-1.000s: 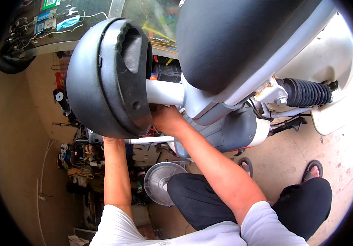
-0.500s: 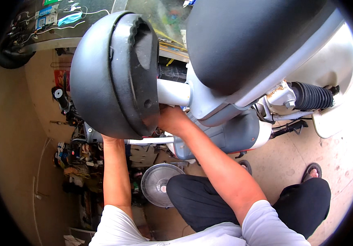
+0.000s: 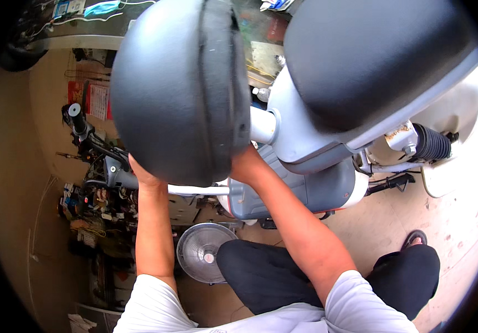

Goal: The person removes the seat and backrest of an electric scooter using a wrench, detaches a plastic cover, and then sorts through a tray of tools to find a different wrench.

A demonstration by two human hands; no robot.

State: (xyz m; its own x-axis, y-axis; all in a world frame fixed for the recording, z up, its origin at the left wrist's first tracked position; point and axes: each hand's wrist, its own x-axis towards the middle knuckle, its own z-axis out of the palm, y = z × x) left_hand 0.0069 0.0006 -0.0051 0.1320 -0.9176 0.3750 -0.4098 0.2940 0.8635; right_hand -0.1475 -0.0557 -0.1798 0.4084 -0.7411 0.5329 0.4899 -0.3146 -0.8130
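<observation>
A large rounded black housing [image 3: 166, 89] sits on a white tube [image 3: 262, 125] beside a padded black seat [image 3: 372, 55] in a pale frame [image 3: 291, 133]. My left hand [image 3: 145, 173] holds the housing at its lower left, thumb showing along the edge, the other fingers behind it. My right hand [image 3: 243, 165] reaches under the housing's lower right, near the tube; its fingers are hidden. Beneath lies a grey and white scooter footboard [image 3: 275, 194], with a rusty bracket [image 3: 400, 133] and a black ribbed bellows [image 3: 433, 144] to the right.
A glass-topped counter [image 3: 69, 41] with a blue mask [image 3: 101, 8] and cables runs along the top. A handlebar [image 3: 78, 117] and cluttered shelves [image 3: 94, 213] stand left. A metal floor fan [image 3: 194, 252] stands by my knee, above the tiled floor [image 3: 455, 233].
The black housing has shifted up and right and turned, its recessed side now mostly out of sight. My right hand has moved slightly right with it, and my left thumb has come into view.
</observation>
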